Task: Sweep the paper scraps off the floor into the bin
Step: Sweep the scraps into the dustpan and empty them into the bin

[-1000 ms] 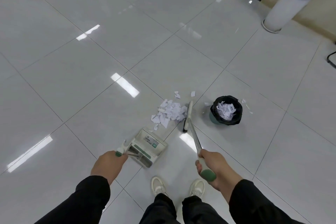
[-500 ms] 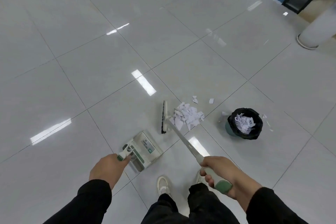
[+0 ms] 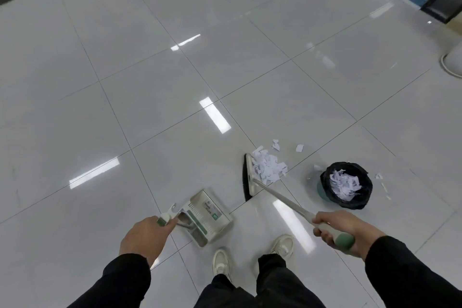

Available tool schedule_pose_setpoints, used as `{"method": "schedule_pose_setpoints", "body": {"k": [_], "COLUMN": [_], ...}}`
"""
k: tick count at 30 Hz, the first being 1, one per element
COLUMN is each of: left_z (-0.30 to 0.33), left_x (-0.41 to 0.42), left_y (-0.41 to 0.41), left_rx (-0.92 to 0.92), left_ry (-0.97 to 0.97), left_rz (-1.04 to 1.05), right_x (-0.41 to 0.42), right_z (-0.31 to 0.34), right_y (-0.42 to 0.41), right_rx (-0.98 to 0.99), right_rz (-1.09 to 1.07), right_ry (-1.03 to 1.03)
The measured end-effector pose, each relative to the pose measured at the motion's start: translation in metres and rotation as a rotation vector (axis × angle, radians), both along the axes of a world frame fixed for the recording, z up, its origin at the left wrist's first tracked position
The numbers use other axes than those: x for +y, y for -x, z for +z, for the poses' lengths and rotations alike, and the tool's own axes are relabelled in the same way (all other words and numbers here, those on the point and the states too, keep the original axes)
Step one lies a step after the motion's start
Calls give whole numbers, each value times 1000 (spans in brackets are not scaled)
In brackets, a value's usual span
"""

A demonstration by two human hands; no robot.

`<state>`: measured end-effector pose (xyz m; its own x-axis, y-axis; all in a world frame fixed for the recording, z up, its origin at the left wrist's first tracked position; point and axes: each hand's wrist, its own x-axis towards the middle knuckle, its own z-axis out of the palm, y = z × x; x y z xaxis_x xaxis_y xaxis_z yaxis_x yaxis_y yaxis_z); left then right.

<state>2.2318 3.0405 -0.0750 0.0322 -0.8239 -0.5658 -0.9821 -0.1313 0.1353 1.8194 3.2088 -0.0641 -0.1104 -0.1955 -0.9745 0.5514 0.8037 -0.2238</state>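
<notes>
A heap of white paper scraps lies on the tiled floor, with a few loose bits beyond it. The broom head stands on the heap's left side, touching it. My right hand grips the broom's green-tipped handle. My left hand grips the handle of the grey dustpan, which sits on the floor left of and nearer than the heap. A small bin with a black liner, holding scraps, stands right of the heap.
My two white shoes stand just behind the dustpan. A white planter base sits at the right edge, a dark doorframe at the top right. A few scraps lie right of the bin.
The broom head has crossed from the heap's right side to its left side. The view has swung left, and the dustpan has shifted slightly.
</notes>
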Motion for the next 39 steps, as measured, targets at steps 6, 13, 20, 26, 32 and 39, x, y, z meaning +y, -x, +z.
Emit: {"method": "schedule_pose_setpoints", "body": {"k": [6, 13, 20, 26, 32, 39], "left_z": [-5, 3, -21, -48, -66, -81], "left_x": [-3, -23, -58, -83, -112, -147], "left_y": [71, 136, 182, 215, 253, 329], "left_rx": [-4, 87, 80, 76, 194, 260], "left_ry": [31, -3, -49, -95, -145, -168], "left_rz": [-89, -83, -131, -233, -240, -436], "right_x": [16, 43, 14, -30, -52, -56], "right_z": [13, 57, 55, -5, -58, -46], "right_y": [89, 175, 195, 167, 125, 38], "right_rx": [10, 99, 418, 558, 479, 362], "right_rz": [9, 77, 291, 379, 323, 392], "right_ry": [-3, 87, 68, -70, -228, -295]}}
